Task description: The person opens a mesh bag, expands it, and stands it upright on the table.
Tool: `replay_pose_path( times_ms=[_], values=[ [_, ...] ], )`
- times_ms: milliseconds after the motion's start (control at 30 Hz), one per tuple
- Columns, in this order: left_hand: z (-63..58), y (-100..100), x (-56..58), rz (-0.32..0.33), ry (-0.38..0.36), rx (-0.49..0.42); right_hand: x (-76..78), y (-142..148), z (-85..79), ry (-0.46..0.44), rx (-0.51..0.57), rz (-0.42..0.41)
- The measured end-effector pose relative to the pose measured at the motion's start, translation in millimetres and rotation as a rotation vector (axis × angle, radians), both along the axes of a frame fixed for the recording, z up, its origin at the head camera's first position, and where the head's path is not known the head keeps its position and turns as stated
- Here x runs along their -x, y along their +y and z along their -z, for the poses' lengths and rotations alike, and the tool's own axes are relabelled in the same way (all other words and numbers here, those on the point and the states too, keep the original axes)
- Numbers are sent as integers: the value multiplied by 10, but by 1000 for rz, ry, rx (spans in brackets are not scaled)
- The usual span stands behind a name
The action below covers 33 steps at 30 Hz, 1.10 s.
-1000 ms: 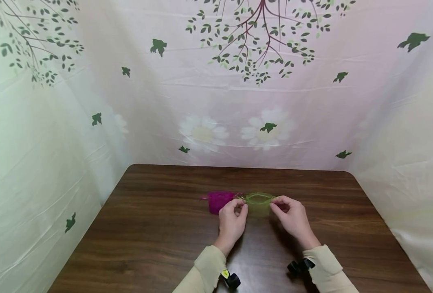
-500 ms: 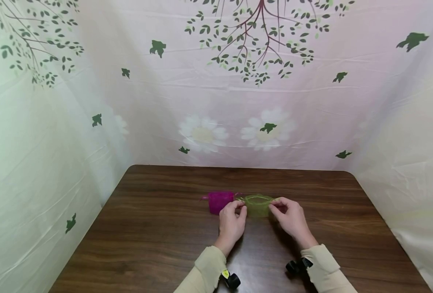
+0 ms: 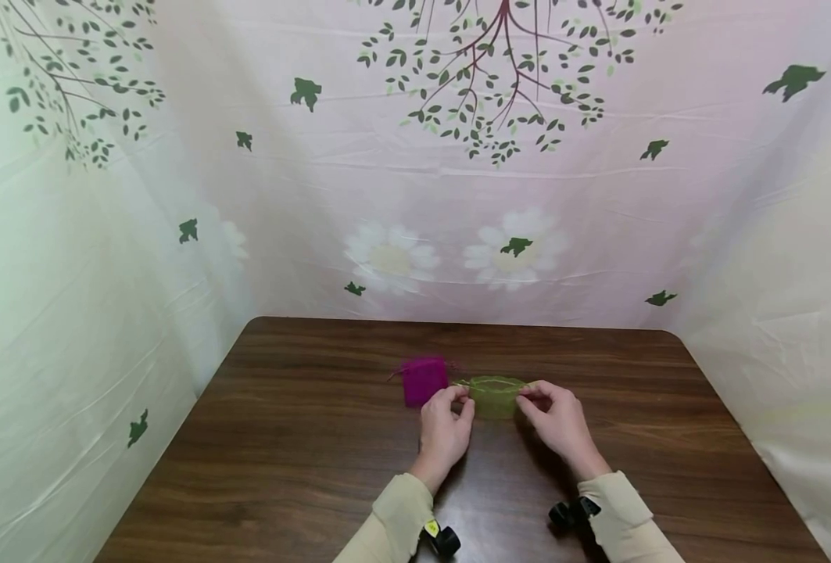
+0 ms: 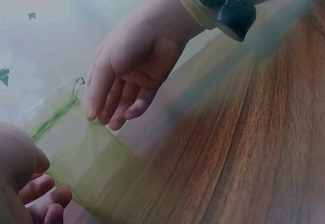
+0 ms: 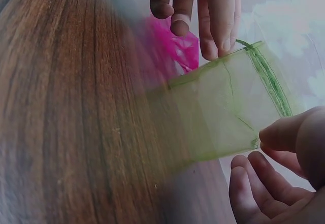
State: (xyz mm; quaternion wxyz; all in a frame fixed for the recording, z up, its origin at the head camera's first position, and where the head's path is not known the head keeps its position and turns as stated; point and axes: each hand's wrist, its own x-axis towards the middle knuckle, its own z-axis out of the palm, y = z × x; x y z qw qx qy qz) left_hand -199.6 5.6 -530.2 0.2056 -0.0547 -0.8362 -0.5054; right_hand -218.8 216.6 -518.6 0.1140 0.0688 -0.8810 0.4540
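A sheer green drawstring pouch (image 3: 494, 400) stretches between both hands above the wooden table. My left hand (image 3: 445, 430) pinches its left edge close to the gathered top; my right hand (image 3: 561, 426) pinches the opposite edge between thumb and finger. In the right wrist view the green pouch (image 5: 208, 97) looks flat and see-through, with a darker green band near its top. A magenta drawstring pouch (image 3: 425, 381) lies just beyond and left of the left hand, its strings out to the sides. The left hand's fingertips cover its lower right corner.
The dark wooden table (image 3: 281, 453) reaches back to a pale curtain (image 3: 450, 195) printed with leaves, birds and flowers. Curtains also hang along both sides. A small black camera (image 3: 443, 539) sits on the left wrist, another camera (image 3: 571, 514) on the right.
The magenta pouch looks slightly shifted and spread taller at its far edge. The green pouch stays held between both hands and has dipped a little; the right hand moved slightly left.
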Motion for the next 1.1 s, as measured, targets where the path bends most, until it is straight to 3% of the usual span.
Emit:
replay_pose_path(
  times_ms=[333,667,800,933,1100],
  values=[
    [-7,-30,9,-18,56,41,-35,16,-11,-34,5,-18],
    [-12,-128,-31,-4,-19,47,-53,16,-23,-54,36,-27],
    [-7,-205,-17,-15,-7,43,-62,29,-21,-74,58,-35],
    [-14,-295,10,-40,11,35,-96,53,-31,-89,62,-38],
    [-35,-451,65,-116,3,57,-154,91,-62,-101,-49,11]
  ],
)
